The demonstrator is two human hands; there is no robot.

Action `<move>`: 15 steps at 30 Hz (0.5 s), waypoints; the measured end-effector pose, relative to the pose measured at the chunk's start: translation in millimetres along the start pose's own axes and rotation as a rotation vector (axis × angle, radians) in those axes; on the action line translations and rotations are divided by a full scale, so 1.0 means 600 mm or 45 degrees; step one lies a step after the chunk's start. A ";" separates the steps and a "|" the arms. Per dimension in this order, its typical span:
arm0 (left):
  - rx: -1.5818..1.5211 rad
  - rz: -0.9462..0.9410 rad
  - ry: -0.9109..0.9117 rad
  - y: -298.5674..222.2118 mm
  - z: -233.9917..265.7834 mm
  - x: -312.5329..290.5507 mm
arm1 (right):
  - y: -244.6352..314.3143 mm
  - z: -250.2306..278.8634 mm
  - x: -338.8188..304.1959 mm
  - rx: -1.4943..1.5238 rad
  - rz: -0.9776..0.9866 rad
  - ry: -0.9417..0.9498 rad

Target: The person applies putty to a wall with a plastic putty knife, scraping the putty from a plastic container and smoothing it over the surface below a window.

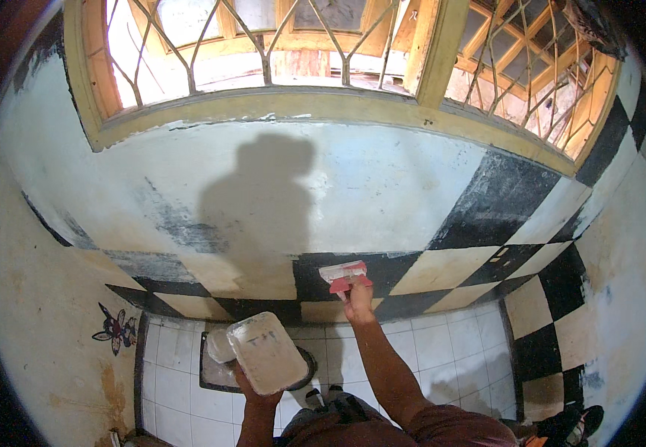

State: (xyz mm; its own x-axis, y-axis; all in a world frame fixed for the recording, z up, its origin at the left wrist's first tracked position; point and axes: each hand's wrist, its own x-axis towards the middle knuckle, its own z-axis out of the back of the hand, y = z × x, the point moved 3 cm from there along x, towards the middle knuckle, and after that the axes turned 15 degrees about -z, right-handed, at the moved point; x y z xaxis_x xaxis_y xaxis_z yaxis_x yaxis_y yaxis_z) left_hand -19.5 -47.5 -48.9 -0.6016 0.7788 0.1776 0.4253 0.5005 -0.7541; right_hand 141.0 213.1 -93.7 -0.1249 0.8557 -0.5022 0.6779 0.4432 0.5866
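Note:
My right hand (361, 302) grips a red putty knife (347, 273) with a wide blade smeared white. Its blade is at a black painted square on the lower wall (304, 270); whether it touches cannot be told. Down to the left, my left hand (262, 396) is wrapped round the lower side of a shallow, off-white rectangular tray (269, 356), which is tilted and has a few dark marks inside. A rounded white piece (220, 346) shows at the tray's left edge; what it is, I cannot make out.
Above the wall stands a yellow wooden window frame (278, 106) with metal bars. White filler covers much of the black-and-cream checks. Behind the left hand, a dark-edged mat or board (211, 381) lies on white floor tiles (177, 350). Dark items (572, 425) sit at lower right.

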 end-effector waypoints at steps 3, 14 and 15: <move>0.601 -0.258 0.198 -0.010 0.008 -0.006 | -0.013 0.003 0.048 -0.197 -0.049 0.211; -0.596 0.111 -0.283 -0.004 0.063 -0.013 | 0.020 -0.113 -0.038 0.007 -0.021 0.154; 0.069 -0.075 -0.105 -0.002 0.074 -0.016 | 0.002 -0.087 -0.031 0.003 -0.011 0.154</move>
State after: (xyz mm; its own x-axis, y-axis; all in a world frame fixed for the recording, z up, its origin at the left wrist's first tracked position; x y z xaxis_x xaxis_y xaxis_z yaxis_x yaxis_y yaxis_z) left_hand -44.1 -72.1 -77.7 -0.6792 0.7137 0.1712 0.3518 0.5213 -0.7775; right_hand 106.1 211.7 -50.4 -0.2171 0.8780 -0.4265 0.6780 0.4500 0.5812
